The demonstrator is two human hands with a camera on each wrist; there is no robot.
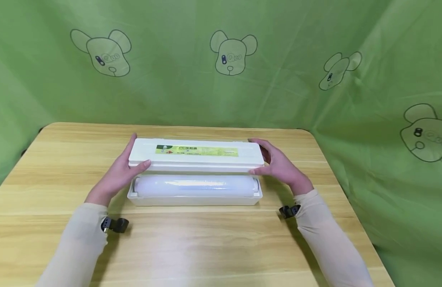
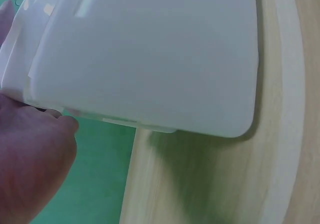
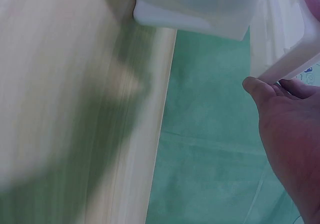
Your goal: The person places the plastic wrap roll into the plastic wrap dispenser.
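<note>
A long white plastic lid with a yellow-green label is held level by both hands, one at each end. The left hand grips its left end, thumb along the front edge and fingers behind. At the opposite end the right hand holds it the same way. Just in front and below sits the matching white box base on the table, with a shiny roll of cling film lying in it. In the right wrist view, the lid and base are apart.
The wood-grain table has rounded far corners. A green curtain printed with cartoon bear heads hangs behind it and along both sides. Each wrist carries a small black camera.
</note>
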